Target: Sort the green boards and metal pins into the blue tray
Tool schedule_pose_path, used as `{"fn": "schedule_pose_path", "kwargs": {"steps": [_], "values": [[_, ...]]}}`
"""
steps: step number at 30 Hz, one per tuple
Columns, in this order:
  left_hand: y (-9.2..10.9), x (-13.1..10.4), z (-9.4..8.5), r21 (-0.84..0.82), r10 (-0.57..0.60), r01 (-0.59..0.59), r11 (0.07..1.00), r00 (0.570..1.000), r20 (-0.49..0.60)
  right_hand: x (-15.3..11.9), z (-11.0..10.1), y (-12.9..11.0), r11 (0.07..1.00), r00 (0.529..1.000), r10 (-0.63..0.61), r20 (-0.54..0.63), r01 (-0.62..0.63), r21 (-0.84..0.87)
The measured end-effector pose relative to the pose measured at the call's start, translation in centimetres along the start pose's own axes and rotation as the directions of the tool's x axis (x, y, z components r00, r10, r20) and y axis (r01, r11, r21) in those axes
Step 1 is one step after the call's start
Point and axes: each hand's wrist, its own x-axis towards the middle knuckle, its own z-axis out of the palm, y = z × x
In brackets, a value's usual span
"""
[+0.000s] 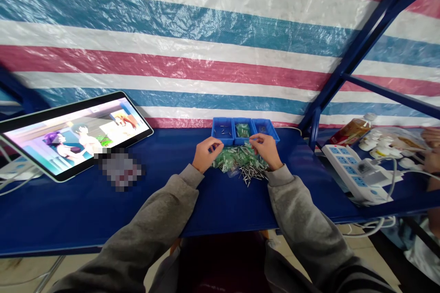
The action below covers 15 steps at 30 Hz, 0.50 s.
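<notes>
Three blue bins stand side by side at the back of the table: the left bin [217,133] holds a few small metal pieces, the middle one [237,140] a green packet, the right one [273,132] some small dark pieces. In front lie green packets [225,158] and a heap of thin metal pins [252,174]. My left hand [207,152] is closed at the left of the packets, just before the left bin; what its fingertips hold is too small to name. My right hand [266,149] is pinched over the packets' right side, its contents also too small to make out.
A tablet [79,135] showing a cartoon leans at the left, beside a blurred item [122,169]. On the right are a white power strip [350,169], a bottle [354,129], white objects [381,146] and another person's hand [432,146]. Blue metal posts frame the table.
</notes>
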Motion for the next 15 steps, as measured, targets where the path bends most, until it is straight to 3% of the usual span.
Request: {"fn": "schedule_pose_path", "kwargs": {"steps": [2,3,5,8,11,15], "values": [[-0.1,-0.1,0.2,0.043,0.062,-0.067,0.997,0.993,0.103,0.1,-0.7,-0.1,0.954,0.991,-0.079,0.110,0.107,-0.278],[-0.2,-0.2,0.3,0.069,0.094,-0.106,0.992,0.983,0.156,0.2,-1.1,-0.2,0.924,0.972,-0.079,0.221,0.154,-0.349],[-0.3,-0.5,0.5,0.116,0.155,-0.189,0.975,0.956,0.250,0.0,-2.0,-0.6,0.879,0.889,-0.014,0.459,0.229,-0.418],[-0.3,-0.7,0.8,0.138,0.201,-0.262,0.955,0.916,0.348,-1.1,-2.7,-1.2,0.842,0.748,0.083,0.658,0.301,-0.448],[-0.2,-0.8,0.9,0.140,0.197,-0.266,0.954,0.904,0.379,-2.9,-2.4,-1.4,0.778,0.689,0.140,0.711,0.368,-0.509],[0.1,-0.9,0.8,0.134,0.200,-0.265,0.955,0.908,0.369,-5.2,-1.0,-0.6,0.633,0.712,0.186,0.677,0.440,-0.637]]}}
